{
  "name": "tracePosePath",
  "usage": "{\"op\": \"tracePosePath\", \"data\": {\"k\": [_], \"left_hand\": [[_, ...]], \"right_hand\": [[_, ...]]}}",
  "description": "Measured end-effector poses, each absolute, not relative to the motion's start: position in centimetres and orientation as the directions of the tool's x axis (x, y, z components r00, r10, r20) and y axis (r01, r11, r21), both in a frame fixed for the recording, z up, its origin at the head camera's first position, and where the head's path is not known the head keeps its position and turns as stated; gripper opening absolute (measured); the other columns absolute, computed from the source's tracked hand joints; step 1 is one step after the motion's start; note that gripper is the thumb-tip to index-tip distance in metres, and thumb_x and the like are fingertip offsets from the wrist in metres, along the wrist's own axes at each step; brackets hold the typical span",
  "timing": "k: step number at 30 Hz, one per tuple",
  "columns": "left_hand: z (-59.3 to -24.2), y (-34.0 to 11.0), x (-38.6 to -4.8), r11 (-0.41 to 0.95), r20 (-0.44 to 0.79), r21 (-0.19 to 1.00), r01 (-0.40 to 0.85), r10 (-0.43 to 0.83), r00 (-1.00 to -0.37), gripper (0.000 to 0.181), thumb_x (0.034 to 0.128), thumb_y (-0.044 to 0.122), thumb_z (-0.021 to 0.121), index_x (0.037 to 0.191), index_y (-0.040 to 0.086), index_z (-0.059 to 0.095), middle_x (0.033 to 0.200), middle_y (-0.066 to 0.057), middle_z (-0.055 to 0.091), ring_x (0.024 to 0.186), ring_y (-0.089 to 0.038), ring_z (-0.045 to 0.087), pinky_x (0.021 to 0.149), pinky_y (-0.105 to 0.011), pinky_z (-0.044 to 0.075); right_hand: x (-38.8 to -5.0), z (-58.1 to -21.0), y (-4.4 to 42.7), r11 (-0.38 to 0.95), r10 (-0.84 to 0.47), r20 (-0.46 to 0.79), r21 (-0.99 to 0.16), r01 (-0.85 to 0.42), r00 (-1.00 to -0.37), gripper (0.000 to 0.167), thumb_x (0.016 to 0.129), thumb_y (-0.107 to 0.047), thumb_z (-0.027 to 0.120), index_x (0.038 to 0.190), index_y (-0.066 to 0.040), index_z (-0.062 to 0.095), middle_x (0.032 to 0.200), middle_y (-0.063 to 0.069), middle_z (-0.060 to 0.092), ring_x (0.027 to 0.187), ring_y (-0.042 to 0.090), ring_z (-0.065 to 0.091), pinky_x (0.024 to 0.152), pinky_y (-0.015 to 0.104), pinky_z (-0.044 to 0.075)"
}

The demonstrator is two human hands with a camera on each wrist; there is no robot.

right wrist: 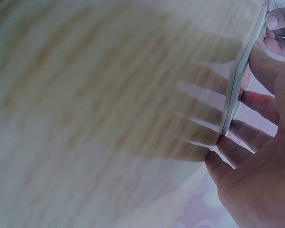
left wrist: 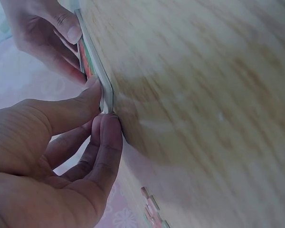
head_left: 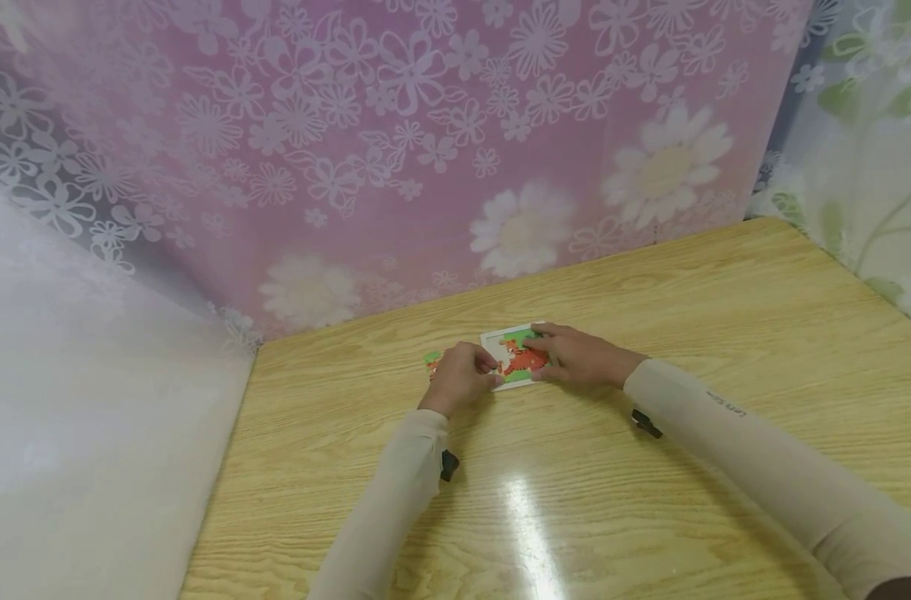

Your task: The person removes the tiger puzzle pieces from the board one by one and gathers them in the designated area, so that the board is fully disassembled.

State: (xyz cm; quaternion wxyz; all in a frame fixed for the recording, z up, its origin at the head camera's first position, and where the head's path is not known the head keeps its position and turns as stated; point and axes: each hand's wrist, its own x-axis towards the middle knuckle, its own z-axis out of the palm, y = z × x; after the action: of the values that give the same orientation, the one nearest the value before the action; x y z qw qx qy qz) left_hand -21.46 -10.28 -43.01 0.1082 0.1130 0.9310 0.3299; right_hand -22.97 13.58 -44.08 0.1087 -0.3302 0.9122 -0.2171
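Observation:
A white-framed puzzle board [head_left: 518, 385] lies on the table, with green and red-orange picture pieces [head_left: 526, 360] inside and a pale bare area at its left. My left hand [head_left: 461, 377] is at the board's left side; in the left wrist view that hand [left wrist: 61, 156] has thumb and fingertips pinching the frame's corner [left wrist: 106, 97]. Whether a piece is between them, I cannot tell. My right hand [head_left: 584, 357] spreads over the board's right side, and in the right wrist view its fingers [right wrist: 247, 137] hold the frame edge [right wrist: 232, 90].
Loose red and green pieces [head_left: 432, 360] lie left of the board, partly behind my left hand, and show low in the left wrist view [left wrist: 153, 209]. The wooden table [head_left: 335, 467] meets a pink flowered cloth [head_left: 395, 167] behind and a pale wall at left.

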Motion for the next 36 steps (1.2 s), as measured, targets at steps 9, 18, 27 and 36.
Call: {"op": "tracePosePath", "data": {"k": [9,18,27,36], "left_hand": [[-43.19,-10.18,-21.27,0.753,-0.106,0.641,0.146,0.276,-0.955,0.017,0.0886,0.016,0.082,0.102,0.007,0.075,0.094,-0.001,0.069,0.085,-0.014,0.063,0.076,-0.031,0.055],[-42.92,-10.25,-21.02,0.736,-0.071,0.657,0.166,0.279,-0.958,0.01,0.0891,0.011,0.08,0.097,0.007,0.075,0.091,-0.001,0.07,0.082,-0.014,0.065,0.074,-0.03,0.056],[-42.98,-10.3,-20.78,0.71,-0.03,0.679,0.186,0.28,-0.96,0.004,0.0927,0.007,0.075,0.096,0.005,0.075,0.092,-0.005,0.072,0.082,-0.015,0.066,0.074,-0.031,0.056],[-43.04,-10.22,-20.69,0.693,-0.012,0.697,0.185,0.269,-0.963,0.004,0.0936,0.007,0.074,0.095,0.003,0.075,0.091,-0.007,0.073,0.081,-0.014,0.068,0.071,-0.03,0.057]], "right_hand": [[-23.0,-44.15,13.66,0.68,-0.655,-0.045,-0.47,-0.563,-0.754,0.066,0.1,-0.031,0.067,0.149,0.007,0.044,0.157,0.031,0.032,0.148,0.044,0.025,0.114,0.059,0.032],[-22.97,-44.15,13.64,0.68,-0.654,-0.042,-0.471,-0.562,-0.755,0.065,0.1,-0.032,0.067,0.148,0.006,0.045,0.157,0.03,0.032,0.149,0.043,0.025,0.114,0.058,0.032],[-22.91,-44.26,13.61,0.684,-0.65,-0.046,-0.472,-0.556,-0.759,0.065,0.1,-0.032,0.066,0.149,0.006,0.045,0.157,0.03,0.032,0.149,0.042,0.025,0.114,0.058,0.032],[-22.8,-44.3,13.58,0.69,-0.642,-0.044,-0.47,-0.551,-0.766,0.065,0.101,-0.032,0.065,0.149,0.005,0.044,0.158,0.03,0.03,0.148,0.044,0.026,0.113,0.06,0.032]]}}
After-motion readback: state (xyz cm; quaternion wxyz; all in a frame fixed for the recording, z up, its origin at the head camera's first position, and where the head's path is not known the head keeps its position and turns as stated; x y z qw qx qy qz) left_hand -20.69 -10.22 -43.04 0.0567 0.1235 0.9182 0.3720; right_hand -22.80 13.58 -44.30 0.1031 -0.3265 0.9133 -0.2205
